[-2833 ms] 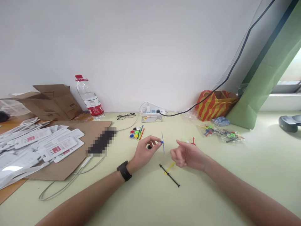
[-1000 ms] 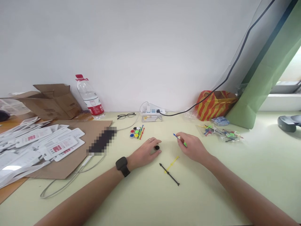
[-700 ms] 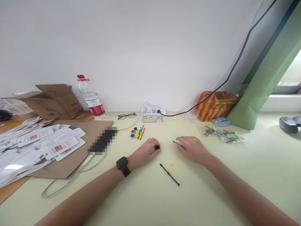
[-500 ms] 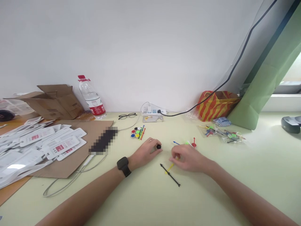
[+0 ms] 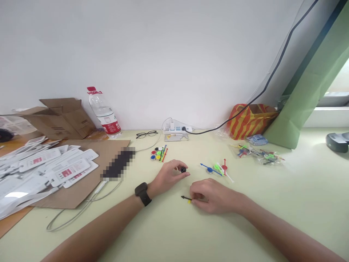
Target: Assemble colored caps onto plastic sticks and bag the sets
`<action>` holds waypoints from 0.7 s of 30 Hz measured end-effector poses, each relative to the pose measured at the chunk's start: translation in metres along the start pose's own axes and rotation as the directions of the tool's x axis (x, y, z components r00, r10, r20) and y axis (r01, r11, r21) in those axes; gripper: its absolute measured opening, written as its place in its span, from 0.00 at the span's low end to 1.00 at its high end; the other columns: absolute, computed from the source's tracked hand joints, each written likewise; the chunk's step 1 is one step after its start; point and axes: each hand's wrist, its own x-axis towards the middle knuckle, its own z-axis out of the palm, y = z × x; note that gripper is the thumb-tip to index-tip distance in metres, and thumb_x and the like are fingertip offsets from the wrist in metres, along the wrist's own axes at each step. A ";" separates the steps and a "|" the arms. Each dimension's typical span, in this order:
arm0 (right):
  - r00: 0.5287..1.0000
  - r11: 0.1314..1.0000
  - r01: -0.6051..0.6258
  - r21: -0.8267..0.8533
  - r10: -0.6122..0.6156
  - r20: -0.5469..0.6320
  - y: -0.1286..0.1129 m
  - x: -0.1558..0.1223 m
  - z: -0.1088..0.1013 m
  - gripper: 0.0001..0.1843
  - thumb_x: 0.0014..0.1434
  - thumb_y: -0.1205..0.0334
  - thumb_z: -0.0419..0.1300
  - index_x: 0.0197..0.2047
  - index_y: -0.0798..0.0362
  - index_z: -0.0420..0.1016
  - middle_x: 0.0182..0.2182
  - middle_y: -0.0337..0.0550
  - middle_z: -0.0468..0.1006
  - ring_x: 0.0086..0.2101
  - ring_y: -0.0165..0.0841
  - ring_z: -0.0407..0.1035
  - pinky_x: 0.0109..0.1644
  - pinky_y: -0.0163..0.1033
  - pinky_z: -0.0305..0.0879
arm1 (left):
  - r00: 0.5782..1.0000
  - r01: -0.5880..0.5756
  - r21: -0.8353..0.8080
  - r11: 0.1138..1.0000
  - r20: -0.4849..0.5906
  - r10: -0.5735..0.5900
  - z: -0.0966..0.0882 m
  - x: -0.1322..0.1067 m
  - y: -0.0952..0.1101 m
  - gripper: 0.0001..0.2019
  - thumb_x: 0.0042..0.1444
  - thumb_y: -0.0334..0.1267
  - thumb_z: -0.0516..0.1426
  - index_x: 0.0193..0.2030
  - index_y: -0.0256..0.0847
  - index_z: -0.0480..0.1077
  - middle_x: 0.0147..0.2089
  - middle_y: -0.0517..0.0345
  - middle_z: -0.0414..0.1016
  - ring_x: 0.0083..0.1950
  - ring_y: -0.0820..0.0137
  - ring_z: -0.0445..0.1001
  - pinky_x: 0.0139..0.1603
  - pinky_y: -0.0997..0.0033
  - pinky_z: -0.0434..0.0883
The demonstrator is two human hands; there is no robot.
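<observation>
My left hand (image 5: 168,176) rests on the pale green table (image 5: 286,196) and pinches a small black round disc (image 5: 183,169) between thumb and fingertips. My right hand (image 5: 211,198) lies low on the table just in front of it, fingers curled over a thin black stick (image 5: 186,198) and a yellow stick (image 5: 189,201); only their left tips show. Beyond my right hand lie assembled pieces: a blue disc on a blue stick (image 5: 209,169), a green one (image 5: 216,167) and a red one (image 5: 224,167).
Coloured discs and sticks (image 5: 159,154) sit behind my left hand. A bag of more pieces (image 5: 259,154) lies at right. Glasses (image 5: 146,134), a power strip (image 5: 176,130), a water bottle (image 5: 103,112), a cardboard box (image 5: 61,117), white packets (image 5: 43,165) and a striped bag (image 5: 249,121) surround them.
My right hand set the blue piece down beside the green and red ones, then drew back toward me and closed over the black and yellow sticks. My left hand kept the black disc.
</observation>
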 end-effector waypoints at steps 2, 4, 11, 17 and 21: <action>1.000 0.999 -0.003 0.032 0.002 0.012 -0.002 0.000 0.000 0.06 0.60 0.68 0.58 0.32 0.51 0.64 0.30 0.35 0.73 0.31 0.30 0.63 0.36 0.34 0.55 | 1.000 0.004 -0.023 1.000 -0.023 -0.004 0.000 0.001 0.000 0.11 0.60 0.45 0.65 0.46 0.44 0.77 0.39 0.57 0.78 0.40 0.68 0.74 0.41 0.68 0.71; 1.000 0.998 -0.004 0.069 0.002 0.022 -0.005 0.001 0.000 0.05 0.61 0.67 0.59 0.33 0.51 0.66 0.31 0.36 0.74 0.32 0.30 0.65 0.37 0.34 0.56 | 0.998 0.001 -0.044 0.999 -0.066 -0.004 0.001 0.002 -0.001 0.10 0.61 0.45 0.64 0.46 0.44 0.78 0.37 0.57 0.77 0.37 0.69 0.73 0.38 0.69 0.71; 0.992 0.955 -0.086 0.283 0.108 -0.063 -0.005 0.003 -0.004 0.06 0.69 0.61 0.55 0.37 0.50 0.66 0.30 0.36 0.72 0.29 0.30 0.63 0.33 0.34 0.57 | 0.977 -0.007 -0.291 0.957 -0.205 -0.055 0.010 0.003 -0.001 0.14 0.62 0.46 0.63 0.51 0.43 0.79 0.44 0.52 0.76 0.39 0.69 0.74 0.43 0.68 0.75; 0.949 0.909 -0.116 0.400 0.221 -0.227 0.013 0.008 -0.003 0.12 0.73 0.53 0.48 0.39 0.49 0.63 0.27 0.34 0.65 0.27 0.31 0.58 0.31 0.35 0.55 | 0.990 0.135 -0.542 0.829 0.043 -0.133 0.011 -0.002 0.016 0.23 0.72 0.53 0.49 0.57 0.39 0.77 0.46 0.47 0.77 0.44 0.64 0.78 0.50 0.60 0.77; 0.937 0.927 -0.039 0.373 0.163 -0.309 0.012 0.011 -0.003 0.14 0.75 0.53 0.44 0.45 0.49 0.66 0.35 0.40 0.70 0.34 0.34 0.61 0.39 0.38 0.60 | 0.991 0.128 -0.460 0.879 0.097 -0.094 0.010 -0.003 0.024 0.19 0.65 0.49 0.61 0.58 0.43 0.77 0.49 0.48 0.77 0.50 0.62 0.77 0.53 0.60 0.76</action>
